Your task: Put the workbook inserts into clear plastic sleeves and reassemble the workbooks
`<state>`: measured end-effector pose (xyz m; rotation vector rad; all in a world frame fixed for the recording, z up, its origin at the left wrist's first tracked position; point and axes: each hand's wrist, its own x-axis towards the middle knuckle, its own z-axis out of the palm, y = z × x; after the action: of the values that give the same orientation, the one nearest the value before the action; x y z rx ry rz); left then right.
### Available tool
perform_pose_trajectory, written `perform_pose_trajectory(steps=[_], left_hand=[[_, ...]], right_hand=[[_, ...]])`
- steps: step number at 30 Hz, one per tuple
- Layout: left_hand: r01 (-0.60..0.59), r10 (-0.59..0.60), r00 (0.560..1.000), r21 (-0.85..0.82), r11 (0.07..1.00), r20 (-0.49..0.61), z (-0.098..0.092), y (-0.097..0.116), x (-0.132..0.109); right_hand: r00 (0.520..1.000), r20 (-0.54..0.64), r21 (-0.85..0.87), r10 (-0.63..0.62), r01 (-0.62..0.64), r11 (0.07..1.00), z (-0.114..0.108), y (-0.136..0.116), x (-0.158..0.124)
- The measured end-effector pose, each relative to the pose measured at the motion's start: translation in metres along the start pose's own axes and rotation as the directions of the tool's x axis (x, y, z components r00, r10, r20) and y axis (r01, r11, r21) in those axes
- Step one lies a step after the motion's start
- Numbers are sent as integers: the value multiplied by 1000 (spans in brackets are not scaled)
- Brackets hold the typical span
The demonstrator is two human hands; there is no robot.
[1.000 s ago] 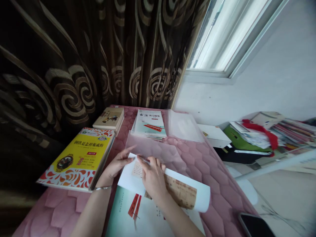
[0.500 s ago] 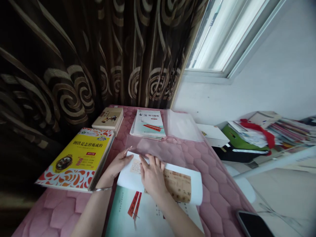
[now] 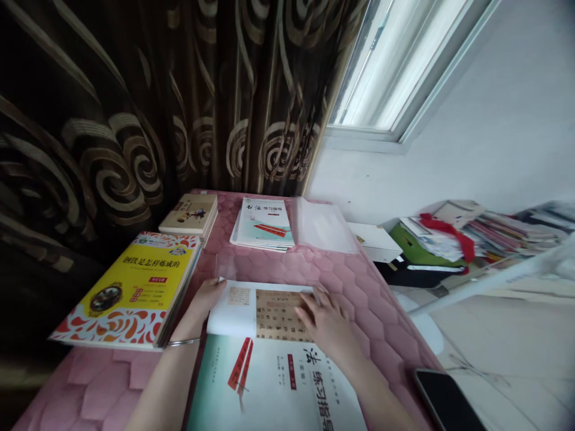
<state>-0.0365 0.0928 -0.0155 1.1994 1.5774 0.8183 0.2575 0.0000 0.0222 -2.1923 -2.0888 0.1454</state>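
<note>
A pale green calligraphy workbook lies on the pink quilted table right in front of me. Across its top edge lies a white folded sheet printed with a brown panel of characters. My left hand curls over the sheet's left edge. My right hand lies flat with spread fingers on the sheet's right end, pressing it down. A clear plastic cover lies just beyond the sheet, its corner lifted by my left fingers.
A yellow book stack sits to the left, a small beige book and teal workbooks further back, beside a clear folder. A black phone lies at the right edge. Beyond are a white box and piled books.
The curled sheet has been laid flat across the workbook. My right hand slid from the sheet's left part to its right end. The plastic cover has drawn back toward the far side.
</note>
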Motion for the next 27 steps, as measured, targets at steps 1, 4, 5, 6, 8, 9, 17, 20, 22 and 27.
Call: perform_pose_trajectory(steps=[1,4,5,6,8,9,17,20,22,27], left_hand=[[-12,14,999,62,998,-35,0,2,0],[-31,48,994,159,987,-103,1,7,-1],[-34,54,992,166,986,-114,1,8,-2],[-38,63,989,180,983,-135,2,9,-3],[-48,96,976,237,970,-197,4,10,-6],[-50,117,965,276,960,-233,6,11,-8],[-118,325,876,493,862,-358,22,17,-27],[-175,433,867,665,726,-245,22,22,-28],[-205,490,856,762,614,-164,22,25,-27],[-254,544,838,846,470,-51,21,23,-23]], right_hand=[[999,-18,6,37,-37,999,5,5,-2],[994,-67,35,85,-83,996,17,15,-3],[993,-86,42,83,-80,996,19,17,-2],[992,-104,46,78,-73,996,21,17,0],[989,-131,46,74,-68,997,21,16,2],[987,-140,40,78,-74,996,20,16,3],[979,-178,-59,95,-107,993,9,10,-3],[975,-186,-53,119,-131,990,9,15,-7],[969,-197,-28,147,-155,987,10,20,-9],[947,-289,43,143,-136,990,14,27,-10]])
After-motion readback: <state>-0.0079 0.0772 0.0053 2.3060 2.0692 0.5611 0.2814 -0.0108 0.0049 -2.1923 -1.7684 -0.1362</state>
